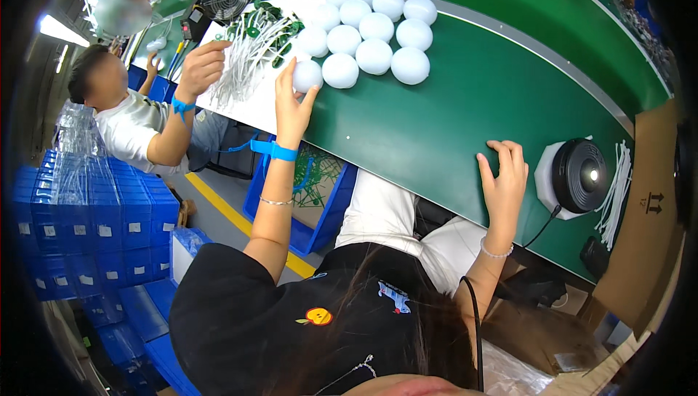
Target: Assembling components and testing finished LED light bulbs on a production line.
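While white cables (251, 61) lie heaped to its left and matching globes (374, 57) crowd its right, a smooth white globe (308, 76) sits between the left hand's (293, 110) thumb and fingers; the right hand (504, 176), loosely spread and holding nothing, hovers near a round black device (574, 170).

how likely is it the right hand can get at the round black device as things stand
Probably yes: the right hand looks empty and is just left of the round black device, with nothing visible blocking its top.
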{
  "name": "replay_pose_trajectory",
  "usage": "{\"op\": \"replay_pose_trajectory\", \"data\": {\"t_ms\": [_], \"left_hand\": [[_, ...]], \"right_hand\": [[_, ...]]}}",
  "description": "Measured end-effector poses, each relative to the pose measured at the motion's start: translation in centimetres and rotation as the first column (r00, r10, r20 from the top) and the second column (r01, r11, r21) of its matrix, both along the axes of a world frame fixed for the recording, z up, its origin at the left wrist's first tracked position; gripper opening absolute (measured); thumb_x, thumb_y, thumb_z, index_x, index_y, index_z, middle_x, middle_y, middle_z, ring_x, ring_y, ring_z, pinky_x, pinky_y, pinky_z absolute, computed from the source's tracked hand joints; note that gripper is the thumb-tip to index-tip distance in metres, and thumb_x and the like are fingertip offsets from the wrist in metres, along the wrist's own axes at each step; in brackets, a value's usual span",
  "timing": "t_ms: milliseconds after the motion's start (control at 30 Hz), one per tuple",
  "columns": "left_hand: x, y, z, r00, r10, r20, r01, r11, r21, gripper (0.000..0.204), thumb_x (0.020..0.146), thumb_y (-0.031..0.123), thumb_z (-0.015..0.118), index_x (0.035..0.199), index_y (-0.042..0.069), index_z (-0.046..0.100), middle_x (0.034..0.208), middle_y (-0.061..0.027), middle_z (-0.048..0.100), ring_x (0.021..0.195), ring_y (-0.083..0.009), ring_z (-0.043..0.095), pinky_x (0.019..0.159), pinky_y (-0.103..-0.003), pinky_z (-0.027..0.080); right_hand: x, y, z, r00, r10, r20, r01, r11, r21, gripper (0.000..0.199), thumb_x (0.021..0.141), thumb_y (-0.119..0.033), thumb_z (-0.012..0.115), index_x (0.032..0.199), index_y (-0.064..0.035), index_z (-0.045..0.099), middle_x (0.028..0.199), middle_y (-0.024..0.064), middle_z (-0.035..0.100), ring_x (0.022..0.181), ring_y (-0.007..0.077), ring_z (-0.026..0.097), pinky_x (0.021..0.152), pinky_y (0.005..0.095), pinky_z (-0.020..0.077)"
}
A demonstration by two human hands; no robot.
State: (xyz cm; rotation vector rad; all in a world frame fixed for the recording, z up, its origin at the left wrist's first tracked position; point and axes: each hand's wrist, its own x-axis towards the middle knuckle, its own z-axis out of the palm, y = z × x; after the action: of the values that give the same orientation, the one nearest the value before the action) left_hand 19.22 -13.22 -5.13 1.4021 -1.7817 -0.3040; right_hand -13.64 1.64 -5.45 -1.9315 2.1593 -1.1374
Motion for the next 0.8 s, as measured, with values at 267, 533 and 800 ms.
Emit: {"op": "replay_pose_trajectory", "data": {"t_ms": [267, 533, 800], "left_hand": [[-0.4, 0.9, -1.7, 0.995, 0.097, -0.024, -0.099, 0.994, -0.051, 0.072, 0.075, 0.002, 0.062, 0.133, -0.004, 0.019, 0.134, -0.0225, 0.023, 0.121, -0.0331, 0.033, 0.096, -0.039, 0.035], [-9.4, 10.5, 0.6, 0.916, -0.338, 0.215, 0.354, 0.934, -0.043, 0.061, 0.072, 0.01, 0.064, 0.126, 0.003, 0.036, 0.136, -0.0254, 0.018, 0.123, -0.0421, 0.023, 0.1, -0.046, 0.023], [-18.0, 11.7, -0.3, 0.567, -0.607, 0.557, 0.651, 0.745, 0.148, 0.054, 0.079, 0.028, 0.056, 0.127, 0.008, 0.04, 0.134, -0.0127, 0.035, 0.124, -0.0302, 0.03, 0.102, -0.047, 0.02]], "right_hand": [[0.3, 0.1, -0.1, 0.999, 0.014, 0.032, -0.014, 1.0, -0.002, 0.024, 0.071, -0.015, 0.066, 0.092, -0.0058, 0.057, 0.091, 0.0077, 0.052, 0.082, 0.0237, 0.052, 0.071, 0.0336, 0.0374], [-0.2, -0.5, -0.5, 1.0, 0.031, -0.002, -0.031, 0.996, -0.084, 0.024, 0.07, -0.018, 0.067, 0.09, -0.0069, 0.057, 0.092, 0.0079, 0.053, 0.082, 0.0248, 0.053, 0.069, 0.0345, 0.0386], [1.4, 6.7, 2.0, 0.938, -0.139, 0.317, 0.206, 0.96, -0.188, 0.013, 0.071, -0.01, 0.066, 0.082, -0.006, 0.062, 0.083, 0.0078, 0.059, 0.07, 0.0228, 0.055, 0.062, 0.0308, 0.0422]]}}
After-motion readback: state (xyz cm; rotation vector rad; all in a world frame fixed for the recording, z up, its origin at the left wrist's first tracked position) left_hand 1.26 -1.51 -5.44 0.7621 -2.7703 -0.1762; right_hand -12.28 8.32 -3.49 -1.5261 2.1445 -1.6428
